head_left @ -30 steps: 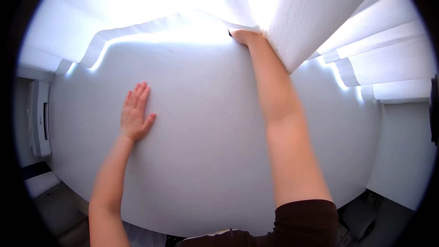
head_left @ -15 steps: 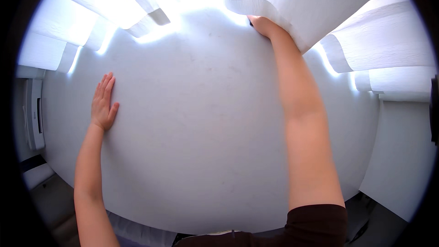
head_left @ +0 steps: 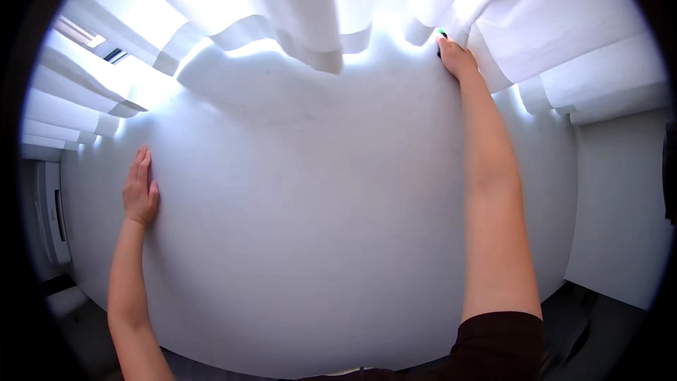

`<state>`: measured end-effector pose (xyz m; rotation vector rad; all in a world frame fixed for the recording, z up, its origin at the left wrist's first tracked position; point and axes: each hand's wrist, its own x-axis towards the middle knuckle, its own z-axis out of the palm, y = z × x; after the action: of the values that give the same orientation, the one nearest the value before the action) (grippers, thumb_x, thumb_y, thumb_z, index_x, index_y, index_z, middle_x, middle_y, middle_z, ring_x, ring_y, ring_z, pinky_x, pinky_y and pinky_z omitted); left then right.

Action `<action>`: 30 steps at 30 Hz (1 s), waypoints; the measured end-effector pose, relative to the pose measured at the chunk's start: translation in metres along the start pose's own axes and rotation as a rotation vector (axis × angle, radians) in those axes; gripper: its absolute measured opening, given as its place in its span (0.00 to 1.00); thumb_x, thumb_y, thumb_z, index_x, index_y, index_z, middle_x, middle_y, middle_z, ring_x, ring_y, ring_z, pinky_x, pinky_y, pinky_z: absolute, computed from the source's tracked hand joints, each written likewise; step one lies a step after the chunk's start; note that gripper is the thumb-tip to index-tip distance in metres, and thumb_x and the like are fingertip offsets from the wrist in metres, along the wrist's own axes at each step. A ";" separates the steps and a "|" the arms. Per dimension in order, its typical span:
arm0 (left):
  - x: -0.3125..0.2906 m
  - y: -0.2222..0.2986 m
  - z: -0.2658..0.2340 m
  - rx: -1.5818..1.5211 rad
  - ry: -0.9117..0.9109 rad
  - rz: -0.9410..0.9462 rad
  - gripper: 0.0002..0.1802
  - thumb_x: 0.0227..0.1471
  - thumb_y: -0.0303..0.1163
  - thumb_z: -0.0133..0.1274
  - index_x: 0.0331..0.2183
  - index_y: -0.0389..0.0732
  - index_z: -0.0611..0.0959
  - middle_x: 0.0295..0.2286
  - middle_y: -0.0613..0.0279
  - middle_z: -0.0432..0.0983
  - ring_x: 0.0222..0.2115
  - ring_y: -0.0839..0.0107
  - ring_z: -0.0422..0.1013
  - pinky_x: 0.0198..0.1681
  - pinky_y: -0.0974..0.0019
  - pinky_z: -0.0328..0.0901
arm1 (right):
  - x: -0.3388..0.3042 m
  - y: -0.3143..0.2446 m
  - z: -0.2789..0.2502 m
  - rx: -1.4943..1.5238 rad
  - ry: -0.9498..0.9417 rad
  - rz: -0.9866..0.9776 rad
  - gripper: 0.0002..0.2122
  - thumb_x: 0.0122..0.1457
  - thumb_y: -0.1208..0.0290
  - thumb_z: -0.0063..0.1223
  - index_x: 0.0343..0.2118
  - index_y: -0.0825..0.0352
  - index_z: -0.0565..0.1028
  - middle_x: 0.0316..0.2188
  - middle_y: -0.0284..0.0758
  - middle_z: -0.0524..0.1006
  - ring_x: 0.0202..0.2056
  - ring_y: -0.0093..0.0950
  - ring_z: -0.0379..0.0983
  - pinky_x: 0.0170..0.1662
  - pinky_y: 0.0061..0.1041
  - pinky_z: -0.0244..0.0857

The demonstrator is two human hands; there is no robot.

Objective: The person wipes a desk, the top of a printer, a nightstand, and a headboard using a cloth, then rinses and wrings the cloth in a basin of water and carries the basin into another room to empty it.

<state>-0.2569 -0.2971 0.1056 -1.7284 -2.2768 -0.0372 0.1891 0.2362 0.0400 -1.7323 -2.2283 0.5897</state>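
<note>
My left hand [head_left: 141,187] lies flat with fingers stretched on a broad pale surface [head_left: 303,226], holding nothing. Out at the far right, my right hand [head_left: 457,56] is closed on a small dark object [head_left: 441,41] with a bright green spot, whose kind I cannot make out. Its fingers are mostly hidden from this side. The hand is at the lower hem of a white curtain [head_left: 529,21], beside its folds; whether it also grips the cloth I cannot tell.
More white curtain folds [head_left: 300,14] hang along the far side, bright light behind them. A white box-shaped unit [head_left: 53,204] is at the far left. At the right stands a pale panel [head_left: 617,204]; dark areas show beyond the surface's near corners.
My right hand has moved right and slightly nearer, and the curtain that was lifted across it now hangs in folds. The view has shifted; my left hand stays flat on the surface.
</note>
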 end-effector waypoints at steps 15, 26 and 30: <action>0.060 0.353 0.036 -0.397 -0.032 0.040 0.39 0.45 0.44 0.54 0.56 0.39 0.62 0.57 0.48 0.52 0.61 0.50 0.45 0.63 0.48 0.39 | -0.036 -0.097 0.071 0.088 0.191 -0.254 0.21 0.58 0.62 0.37 0.51 0.68 0.69 0.50 0.47 0.70 0.53 0.44 0.64 0.58 0.38 0.53; -0.020 0.266 0.054 -0.216 -0.136 -0.149 0.41 0.45 0.48 0.53 0.58 0.43 0.60 0.58 0.48 0.49 0.61 0.53 0.44 0.62 0.47 0.39 | -0.021 -0.100 0.146 -0.051 -0.427 -0.259 0.19 0.58 0.67 0.32 0.44 0.70 0.74 0.47 0.49 0.72 0.49 0.45 0.69 0.53 0.36 0.59; -0.028 0.249 0.061 -0.227 -0.103 -0.184 0.40 0.45 0.46 0.53 0.57 0.42 0.61 0.58 0.49 0.50 0.61 0.53 0.45 0.62 0.49 0.39 | -0.076 -0.115 0.137 0.080 -0.083 -0.325 0.19 0.60 0.59 0.37 0.40 0.68 0.76 0.40 0.49 0.76 0.41 0.44 0.73 0.46 0.40 0.64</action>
<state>-0.0269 -0.2410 0.0035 -1.6514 -2.5892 -0.2597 0.0495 0.1173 -0.0247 -1.2901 -2.4358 0.6713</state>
